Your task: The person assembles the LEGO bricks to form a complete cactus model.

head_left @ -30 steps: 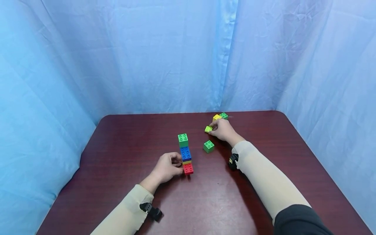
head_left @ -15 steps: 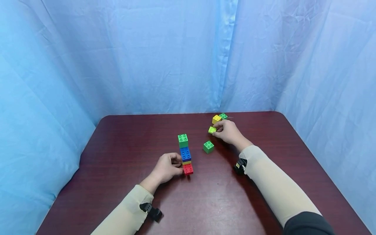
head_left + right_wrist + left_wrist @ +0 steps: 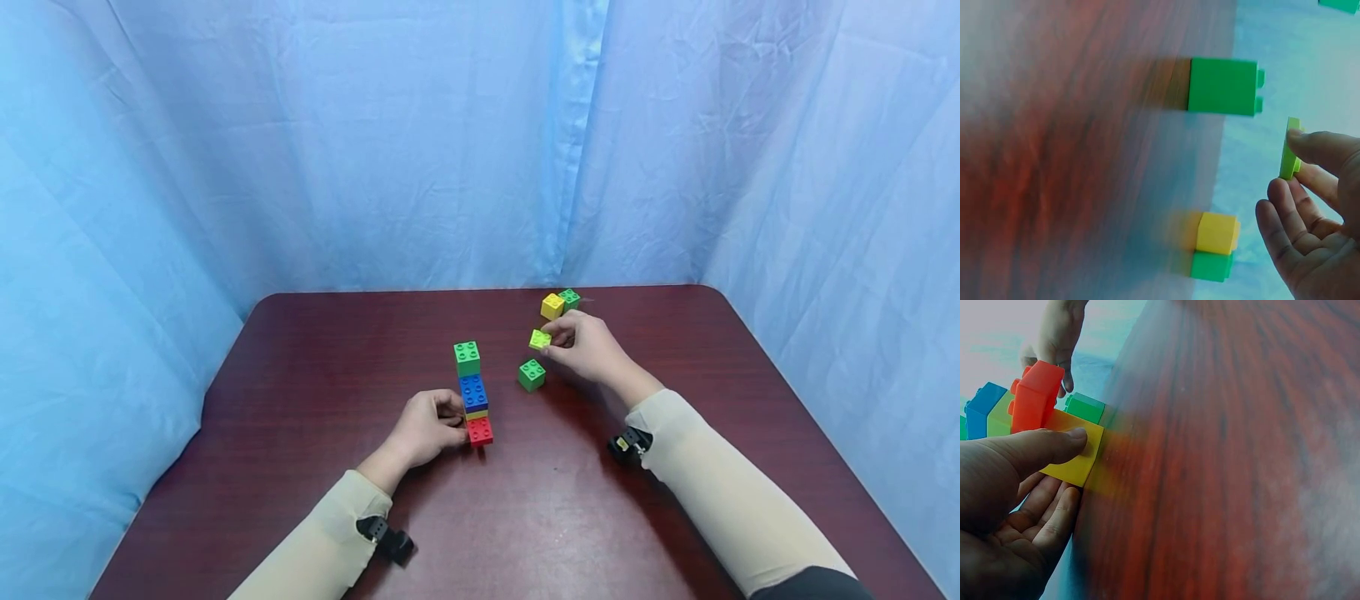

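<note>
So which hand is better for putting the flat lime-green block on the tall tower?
Probably the right hand: it pinches the thin lime-green studded block, raised off the dark red table. The left hand is busy holding the upright green, blue, yellow and red brick stack near its bottom.

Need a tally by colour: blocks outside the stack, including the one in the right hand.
Green: 2 (nearer green block, farther green block)
Yellow: 1 (yellow block)
Lime: 1 (thin lime block, pinched in the right hand)
Total: 4
</note>
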Motion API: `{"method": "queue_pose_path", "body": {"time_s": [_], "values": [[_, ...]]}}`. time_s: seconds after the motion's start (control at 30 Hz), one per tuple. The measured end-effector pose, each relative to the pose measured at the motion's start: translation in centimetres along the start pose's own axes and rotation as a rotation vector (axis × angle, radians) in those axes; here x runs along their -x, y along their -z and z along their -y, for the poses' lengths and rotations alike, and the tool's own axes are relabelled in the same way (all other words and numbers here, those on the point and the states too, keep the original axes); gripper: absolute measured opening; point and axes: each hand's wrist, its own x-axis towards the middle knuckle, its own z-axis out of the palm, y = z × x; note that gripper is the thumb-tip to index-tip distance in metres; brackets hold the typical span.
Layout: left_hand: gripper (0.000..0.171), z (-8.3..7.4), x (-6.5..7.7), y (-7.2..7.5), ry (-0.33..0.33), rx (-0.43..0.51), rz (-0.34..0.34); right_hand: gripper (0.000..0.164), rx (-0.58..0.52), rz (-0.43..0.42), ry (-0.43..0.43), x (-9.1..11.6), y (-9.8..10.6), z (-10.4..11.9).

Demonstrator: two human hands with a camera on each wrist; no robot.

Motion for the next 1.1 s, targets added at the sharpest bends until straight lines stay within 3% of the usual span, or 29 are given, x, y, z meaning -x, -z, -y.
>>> {"method": "queue_pose_path", "body": {"time_s": [0.3,1.1], "values": [[0.028,0.0,-0.2,0.0,-0.005,-0.007,-0.014,0.031,-0.003,0.02,0.1,2.3,-1.0,2.0],[0.029,0.1,-0.3,-0.1,-0.011,-0.011,-0.01,0.032,-0.082,0.107,0.224,6.8,-3.3,5.5]]}}
